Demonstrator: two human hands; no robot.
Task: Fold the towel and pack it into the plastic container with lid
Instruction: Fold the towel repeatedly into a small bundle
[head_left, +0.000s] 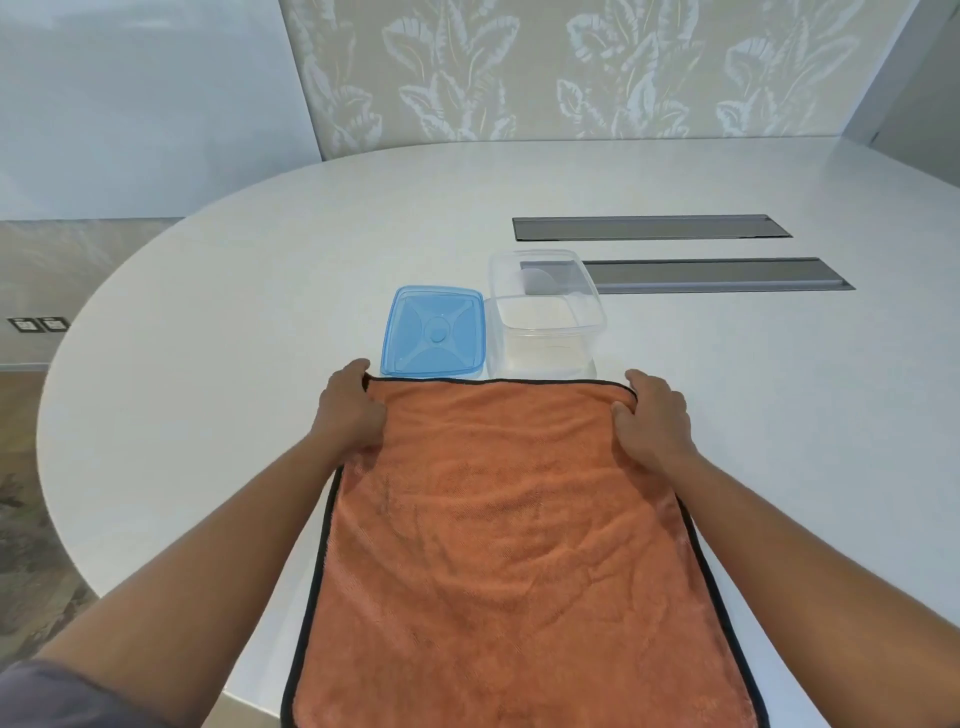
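An orange towel (509, 525) with a black hem lies spread flat on the white table, its near end reaching the table's front edge. My left hand (350, 408) grips the towel's far left corner. My right hand (652, 418) grips its far right corner. Just beyond the towel's far edge stands a clear plastic container (545, 317), uncovered and with nothing inside. Its blue lid (434, 332) lies flat on the table, touching the container's left side.
The white oval table (234, 322) stretches far to the left and right of the towel. Two dark recessed slots (717, 275) run across the tabletop behind and to the right of the container. A leaf-patterned wall stands beyond the table.
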